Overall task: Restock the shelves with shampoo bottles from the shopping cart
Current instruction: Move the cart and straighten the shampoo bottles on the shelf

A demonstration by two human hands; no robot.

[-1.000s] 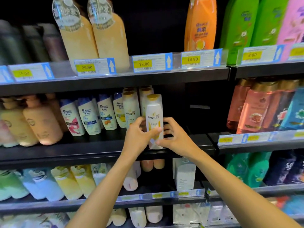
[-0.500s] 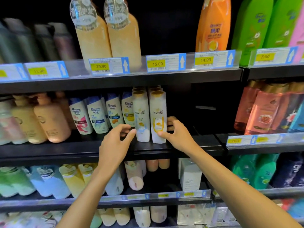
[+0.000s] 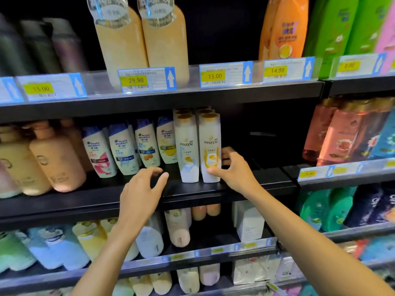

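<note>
Task bottle: The Pantene bottle (image 3: 210,146) stood upright on the middle shelf (image 3: 102,201). Its long axis was vertical, its gold cap was up and its front label faced me. It was the right-hand end of its row, near the shelf's front edge.
Right fingers: My right fingers (image 3: 227,152) were curled round the bottle's right side, with my thumb pressed on its lower front in a light hold.
Left fingers: My left fingers (image 3: 159,183) hung loosely spread in front of the shelf edge, holding nothing and left of both white bottles.
Neighbour: A second Pantene bottle (image 3: 188,150) stood upright against mine on its left. More gold caps showed behind the pair.
Writing on bottles: "PANTENE" read clearly on both. Mine carried a yellow panel and the neighbour a pale blue one. The small characters beneath were too blurred to read.
Further left: The Head & Shoulders bottles (image 3: 124,149) leaned slightly, and their brand name was legible.
Price tags: On the upper rail I read 29.90 (image 3: 134,80), 15.00 (image 3: 214,76) and 14.90 (image 3: 277,70).
Hard to see: The big beige bottles (image 3: 141,45) and the orange bottle (image 3: 284,30) above were cut off at the top. The lower shelves were blurred. The space to the right of my bottle was dark.
</note>
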